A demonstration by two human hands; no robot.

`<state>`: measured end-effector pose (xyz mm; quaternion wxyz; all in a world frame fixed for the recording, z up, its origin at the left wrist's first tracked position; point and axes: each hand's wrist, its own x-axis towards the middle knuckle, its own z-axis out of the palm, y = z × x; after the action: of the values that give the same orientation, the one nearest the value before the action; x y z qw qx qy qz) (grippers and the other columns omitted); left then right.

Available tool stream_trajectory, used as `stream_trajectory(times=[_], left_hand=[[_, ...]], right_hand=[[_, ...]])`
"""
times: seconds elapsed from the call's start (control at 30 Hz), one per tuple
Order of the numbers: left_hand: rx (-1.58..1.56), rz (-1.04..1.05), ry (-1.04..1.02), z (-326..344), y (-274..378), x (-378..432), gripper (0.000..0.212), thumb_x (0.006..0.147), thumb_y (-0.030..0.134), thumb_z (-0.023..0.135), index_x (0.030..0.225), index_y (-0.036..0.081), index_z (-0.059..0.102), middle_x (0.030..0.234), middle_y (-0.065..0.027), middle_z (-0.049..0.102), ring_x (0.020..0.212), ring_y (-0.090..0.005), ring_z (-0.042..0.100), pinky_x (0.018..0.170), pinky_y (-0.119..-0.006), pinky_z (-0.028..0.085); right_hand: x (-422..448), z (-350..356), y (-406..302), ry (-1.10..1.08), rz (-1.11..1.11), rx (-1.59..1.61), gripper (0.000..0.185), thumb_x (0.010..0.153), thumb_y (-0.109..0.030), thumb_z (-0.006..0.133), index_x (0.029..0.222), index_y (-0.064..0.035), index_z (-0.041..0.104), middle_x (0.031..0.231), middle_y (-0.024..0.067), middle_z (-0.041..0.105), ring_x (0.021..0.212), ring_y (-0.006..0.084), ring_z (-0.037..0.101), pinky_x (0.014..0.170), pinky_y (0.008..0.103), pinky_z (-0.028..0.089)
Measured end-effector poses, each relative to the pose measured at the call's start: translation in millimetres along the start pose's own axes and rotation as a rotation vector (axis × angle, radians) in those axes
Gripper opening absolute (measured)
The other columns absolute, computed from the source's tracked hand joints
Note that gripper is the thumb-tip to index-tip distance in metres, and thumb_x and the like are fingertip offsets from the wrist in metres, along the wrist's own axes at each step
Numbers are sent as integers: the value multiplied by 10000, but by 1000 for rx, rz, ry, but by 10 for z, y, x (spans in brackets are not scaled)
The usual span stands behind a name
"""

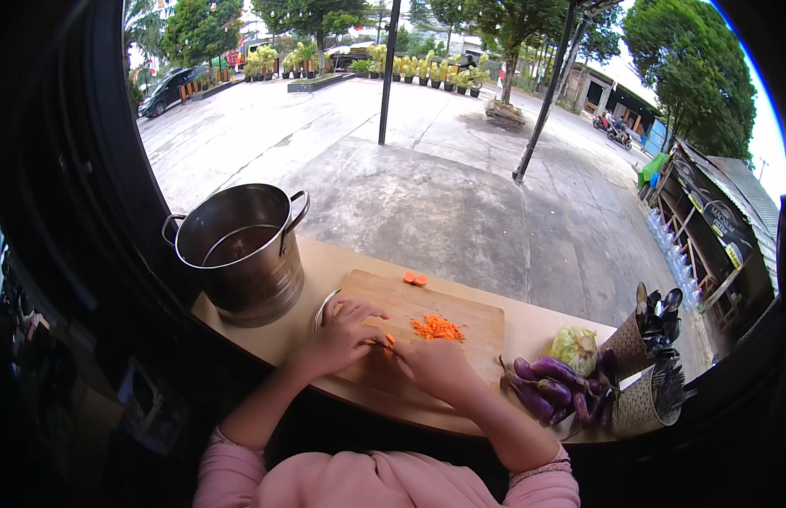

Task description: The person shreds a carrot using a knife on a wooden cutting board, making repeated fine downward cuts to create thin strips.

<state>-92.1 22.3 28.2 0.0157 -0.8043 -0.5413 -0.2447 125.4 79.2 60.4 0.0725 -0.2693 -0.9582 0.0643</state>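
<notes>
Over the left part of a wooden cutting board is my left hand, its fingers bent beside a small orange carrot piece; its exact hold is hidden. My right hand is closed around what appears to be a knife, mostly hidden, with a thin dark edge showing between the hands. Finely chopped carrot lies in a small heap just beyond my right hand. Two carrot ends rest at the board's far edge. A round metal rim shows beside my left hand, partly covered.
A large two-handled metal pot stands at the left. Right of the board are purple eggplants, a cabbage, and two patterned holders, one with spoons, one with forks. Beyond the curved counter lies a paved yard.
</notes>
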Motion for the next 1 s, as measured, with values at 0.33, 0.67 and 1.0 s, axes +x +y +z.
stream_trajectory(times=[0.33,0.67,1.0], left_hand=[[-107,-135,107,2,-43,-30,520,833,309,761,1295,203,548,1323,-59,564,1274,-242,488,1117,-467,252],[-307,97,-144,-85,-21,90,259,858,196,724,1101,118,677,1244,-58,623,1218,-274,549,1060,-432,402],[-327,-92,14,7,-57,144,155,878,81,685,1027,38,691,1015,-106,680,961,-286,649,835,-371,529]], right_hand=[[-11,-382,460,-126,31,272,293,960,-342,605,1019,-70,697,764,157,660,644,289,613,625,388,490],[197,-331,741,299,361,925,310,1016,-260,584,856,4,619,606,5,527,518,60,493,488,250,423],[242,-252,829,602,359,1189,300,1024,-246,569,820,-27,588,599,-24,520,496,46,496,469,227,424]])
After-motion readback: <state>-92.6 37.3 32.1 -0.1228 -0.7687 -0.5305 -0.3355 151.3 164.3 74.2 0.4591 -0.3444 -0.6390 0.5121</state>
